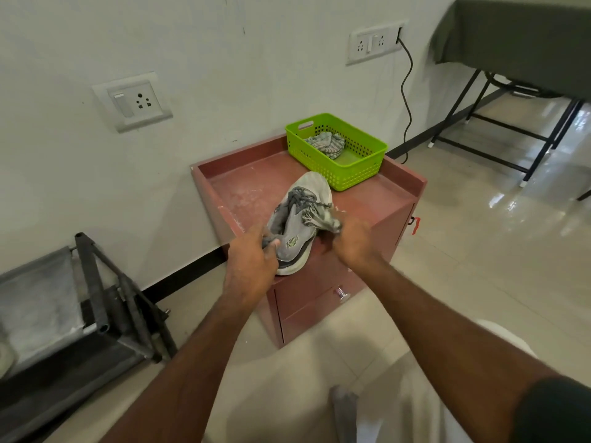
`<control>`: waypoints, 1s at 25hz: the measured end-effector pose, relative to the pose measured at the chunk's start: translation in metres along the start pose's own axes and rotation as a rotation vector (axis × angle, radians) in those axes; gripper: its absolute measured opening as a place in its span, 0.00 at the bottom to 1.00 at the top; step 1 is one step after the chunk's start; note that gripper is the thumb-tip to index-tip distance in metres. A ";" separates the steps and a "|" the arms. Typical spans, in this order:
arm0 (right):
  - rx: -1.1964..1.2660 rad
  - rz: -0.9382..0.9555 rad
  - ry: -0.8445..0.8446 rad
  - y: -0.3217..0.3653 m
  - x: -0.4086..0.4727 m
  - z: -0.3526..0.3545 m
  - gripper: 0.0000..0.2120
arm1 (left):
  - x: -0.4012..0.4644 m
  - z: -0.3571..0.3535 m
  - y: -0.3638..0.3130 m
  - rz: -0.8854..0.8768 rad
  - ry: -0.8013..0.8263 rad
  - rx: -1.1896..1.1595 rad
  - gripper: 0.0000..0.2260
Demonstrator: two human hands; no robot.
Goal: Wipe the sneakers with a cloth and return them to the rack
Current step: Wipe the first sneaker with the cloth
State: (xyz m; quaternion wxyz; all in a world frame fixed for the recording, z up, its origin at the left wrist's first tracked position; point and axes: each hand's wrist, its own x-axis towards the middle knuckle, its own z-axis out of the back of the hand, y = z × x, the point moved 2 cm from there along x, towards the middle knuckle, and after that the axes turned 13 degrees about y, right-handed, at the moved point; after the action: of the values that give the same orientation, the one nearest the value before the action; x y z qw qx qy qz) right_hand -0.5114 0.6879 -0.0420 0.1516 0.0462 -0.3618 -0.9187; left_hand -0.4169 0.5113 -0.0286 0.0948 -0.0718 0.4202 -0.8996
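A scuffed reddish tabletop with a raised rim carries a perforated green plastic basket at its far right. The grey mesh sneaker lies near the front edge, its heel gripped by the left hand. The right hand clutches a blurred striped cloth against its side.

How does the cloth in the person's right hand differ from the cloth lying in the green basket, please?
The cloth in the right hand is gripped and pressed against the sneaker; the cloth in the basket lies loose and untouched. The held one is blurred, the basket one sharp. Both look striped grey and white.
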 end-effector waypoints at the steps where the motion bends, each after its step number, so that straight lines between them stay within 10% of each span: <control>1: 0.030 0.001 -0.096 -0.002 -0.004 0.000 0.27 | 0.001 0.000 0.001 0.000 -0.003 0.005 0.05; 7: -0.062 0.322 0.197 0.018 -0.032 -0.061 0.23 | 0.004 -0.002 0.004 -0.031 -0.032 0.025 0.02; 16: 0.228 -0.218 -0.213 -0.012 -0.015 -0.011 0.32 | 0.005 -0.001 0.008 0.023 -0.017 0.005 0.03; 19: 0.209 0.031 -0.390 0.001 -0.024 0.005 0.37 | 0.008 0.000 0.008 0.022 -0.035 -0.019 0.02; 25: -0.071 0.358 0.122 0.022 -0.041 -0.067 0.38 | 0.016 -0.006 0.005 0.050 -0.100 -0.082 0.03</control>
State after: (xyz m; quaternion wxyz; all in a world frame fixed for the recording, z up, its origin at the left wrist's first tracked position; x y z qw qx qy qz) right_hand -0.4542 0.6417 -0.0772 0.3359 0.0314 -0.3218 -0.8847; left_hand -0.4333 0.5085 -0.0358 0.1351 -0.1099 0.4533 -0.8742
